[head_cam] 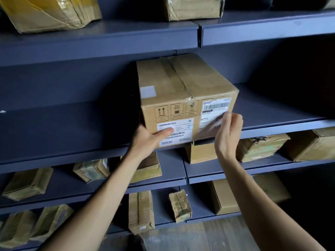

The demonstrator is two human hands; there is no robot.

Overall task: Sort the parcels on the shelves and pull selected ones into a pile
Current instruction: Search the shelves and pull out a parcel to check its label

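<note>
We locate the cardboard box (186,98) at frame centre, on the middle shelf (72,127) of a dark blue-grey metal rack, with its front face at the shelf's front lip. The box is a plain brown corrugated cube with sharp corners. A strip of glossy tape runs along its top seam, printed handling symbols sit on the front face, and white barcode labels sit at 5 and 7 o'clock on that face. The hands are apart, one at each lower front corner. At 7 o'clock of the box, the left hand (150,140) grips the lower left corner, its thumb flat across a white label and its fingers hidden behind the box. At 4 o'clock, the right hand (228,131) has its fingers curled against the right front edge. Motion blur there prevents us from telling whether they clamp the box. At 11 o'clock, on the upper shelf, lies a crumpled parcel in yellow tape (49,13). At 12 o'clock sits a film-wrapped carton (194,8). Below, from 3 to 9 o'clock, lie wrinkled tape-wrapped parcels (261,147), partly screened by both forearms. At 6 o'clock we see wood-grain floor (208,236).
</note>
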